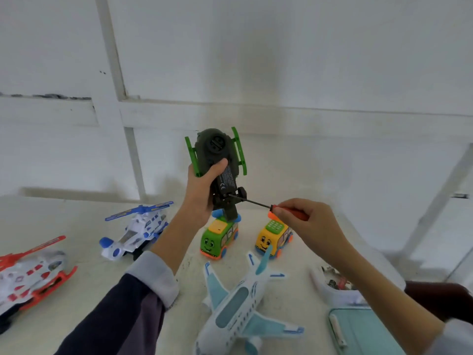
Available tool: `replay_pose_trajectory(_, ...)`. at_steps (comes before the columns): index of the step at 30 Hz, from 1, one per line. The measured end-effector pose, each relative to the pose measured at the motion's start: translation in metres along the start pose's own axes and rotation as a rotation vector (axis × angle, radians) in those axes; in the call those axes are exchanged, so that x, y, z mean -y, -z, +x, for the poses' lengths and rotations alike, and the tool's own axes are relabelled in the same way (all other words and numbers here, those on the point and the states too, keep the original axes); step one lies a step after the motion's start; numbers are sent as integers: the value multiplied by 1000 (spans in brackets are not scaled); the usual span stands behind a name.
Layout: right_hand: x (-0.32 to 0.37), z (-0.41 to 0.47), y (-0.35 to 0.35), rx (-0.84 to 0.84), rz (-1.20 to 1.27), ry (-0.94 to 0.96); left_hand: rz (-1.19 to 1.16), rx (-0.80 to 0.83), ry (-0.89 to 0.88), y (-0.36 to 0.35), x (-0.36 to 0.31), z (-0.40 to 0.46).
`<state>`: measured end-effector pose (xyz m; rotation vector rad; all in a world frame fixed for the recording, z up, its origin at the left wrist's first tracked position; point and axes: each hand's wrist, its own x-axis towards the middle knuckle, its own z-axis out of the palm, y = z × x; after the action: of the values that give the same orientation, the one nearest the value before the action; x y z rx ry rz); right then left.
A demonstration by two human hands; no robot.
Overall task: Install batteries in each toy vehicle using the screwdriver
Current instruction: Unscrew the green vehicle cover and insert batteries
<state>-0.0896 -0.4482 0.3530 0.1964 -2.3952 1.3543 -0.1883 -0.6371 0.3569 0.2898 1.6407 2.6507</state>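
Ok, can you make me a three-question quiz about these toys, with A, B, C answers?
1. Where does the screwdriver tip touch?
A. the plane's wing
B. the underside of the dark green helicopter
C. the yellow bus's roof

2. How many little buses with faces stand on the table?
A. two
B. one
C. four

3. What is the left hand doing?
A. lying flat on the table
B. holding the helicopter up
C. pointing at the wall

Answers:
1 B, the tip meets its belly.
2 A, a green bus and a yellow bus.
3 B, its fingers wrap the body, above the table.
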Motion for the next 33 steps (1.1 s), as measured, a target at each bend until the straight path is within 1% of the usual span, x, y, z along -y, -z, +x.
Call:
replay_pose_trajectory(4,-25,-14,35,-35,-53,0,-40,9,30,-36,31,-9)
replay_pose_trajectory(7,-43,-19,54,-50,-84,23,-23,-20,42,-57,50,-12)
replay_pose_trajectory(15,-71,-21,88,-7,-41,10,4,-111,44,-92,73,-22)
replay_pose_trajectory(22,-82,-27,98,24,-63,28,47,-149,29,-100,84,-26)
replay_pose_trajectory(29,-83,-28,97,36,-49,5,64,-139,27,-100,88,-30)
replay_pose_trajectory(33,-83,-30,94,38,-91,16,56,-131,22,-99,88,-31)
